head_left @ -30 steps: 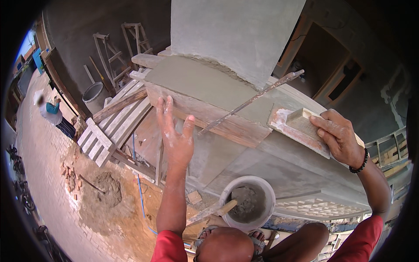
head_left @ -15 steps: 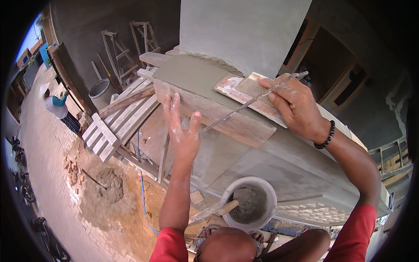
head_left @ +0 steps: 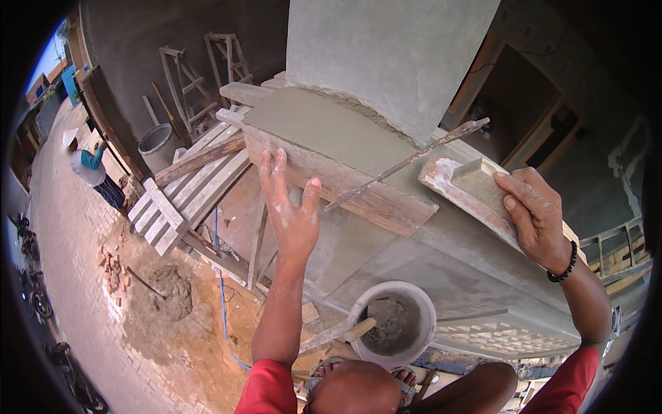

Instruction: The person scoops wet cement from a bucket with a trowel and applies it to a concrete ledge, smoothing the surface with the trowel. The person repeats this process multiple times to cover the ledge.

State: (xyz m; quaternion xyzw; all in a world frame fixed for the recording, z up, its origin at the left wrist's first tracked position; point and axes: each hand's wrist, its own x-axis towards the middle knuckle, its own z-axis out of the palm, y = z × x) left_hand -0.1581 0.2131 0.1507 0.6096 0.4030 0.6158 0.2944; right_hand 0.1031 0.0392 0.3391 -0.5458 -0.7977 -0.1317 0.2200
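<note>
My left hand (head_left: 293,221) lies with its fingers spread against the face of a long wooden board (head_left: 407,215), which stands on edge along the front of a ledge. Smooth wet mortar (head_left: 310,121) covers the ledge top behind the board. A thin metal rod (head_left: 414,155) with a bent far end crosses over the board and ledge. In my right hand (head_left: 539,222) is a plastering float (head_left: 441,178), gripped by its block handle. The float is over the ledge, right of the rod, its plate smeared with mortar. Whether it touches the surface I cannot tell.
Below the ledge, near my feet, stands a mortar bucket (head_left: 429,328) with a wooden-handled tool in it. A slatted wooden frame (head_left: 165,221) leans at left, beside a grey bucket (head_left: 157,141). A mortar heap (head_left: 172,293) lies on the ground. A person (head_left: 93,165) stands farther left.
My right hand has moved right and slightly down along the ledge with the float, away from the rod. My left hand stays at the board, almost unmoved.
</note>
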